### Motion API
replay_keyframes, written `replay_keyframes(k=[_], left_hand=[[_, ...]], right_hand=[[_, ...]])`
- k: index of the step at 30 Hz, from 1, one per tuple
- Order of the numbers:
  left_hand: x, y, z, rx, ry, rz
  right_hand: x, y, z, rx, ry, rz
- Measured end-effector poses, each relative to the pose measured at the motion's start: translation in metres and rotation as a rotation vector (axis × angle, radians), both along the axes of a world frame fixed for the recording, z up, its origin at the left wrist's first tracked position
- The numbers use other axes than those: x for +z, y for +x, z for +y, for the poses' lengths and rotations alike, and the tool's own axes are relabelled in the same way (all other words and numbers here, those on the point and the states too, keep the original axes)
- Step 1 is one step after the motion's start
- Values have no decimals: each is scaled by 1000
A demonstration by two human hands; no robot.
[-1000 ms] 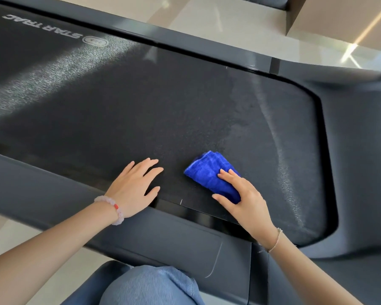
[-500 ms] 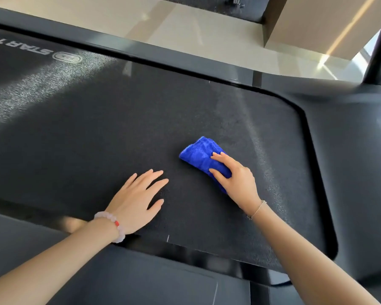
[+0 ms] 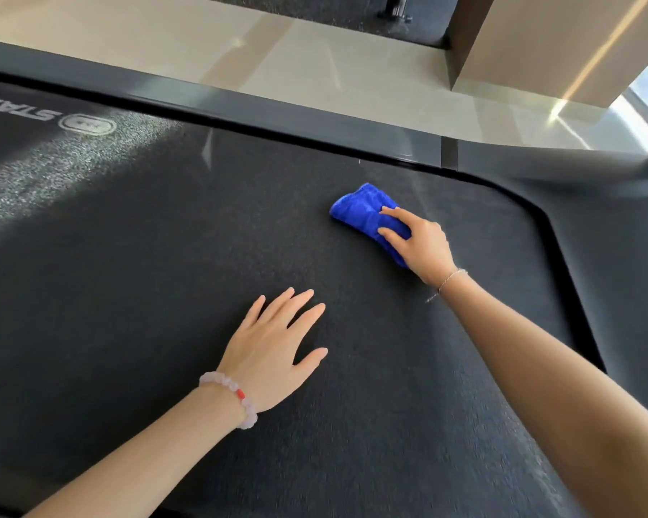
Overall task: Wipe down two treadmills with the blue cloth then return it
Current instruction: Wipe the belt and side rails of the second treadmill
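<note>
Currently: right hand presses bunched blue cloth onto treadmill belt, fingers laid fairly straight over it, likely for even wiping pressure. Cloth under and ahead of that hand, near far side rail. Left hand flat on belt, fingers spread, holding nothing; probably bracing lean. Right thumb hidden; belt logo cut off at frame edge.

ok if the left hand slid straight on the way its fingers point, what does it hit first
Probably the blue cloth under the right hand. The left hand lies flat on the treadmill belt, fingers aimed toward the cloth's near edge, with only bare belt between.
</note>
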State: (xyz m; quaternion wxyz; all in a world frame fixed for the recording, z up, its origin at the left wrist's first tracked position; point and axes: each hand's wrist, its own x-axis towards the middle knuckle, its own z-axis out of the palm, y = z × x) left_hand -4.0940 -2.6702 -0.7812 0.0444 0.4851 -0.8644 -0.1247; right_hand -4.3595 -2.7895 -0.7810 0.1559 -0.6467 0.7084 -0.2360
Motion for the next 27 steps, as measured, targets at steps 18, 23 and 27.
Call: replay_keyframes(k=[18, 23, 27], left_hand=[[-12, -23, -27, -6, -99, -61], [-12, -27, -26, -2, -102, -86], [-11, -32, -23, 9, -100, -83]], right_hand=[[3, -85, -98, -158, 27, 47], [3, -119, -83, -202, 24, 61], [4, -114, -75, -189, 10, 31]])
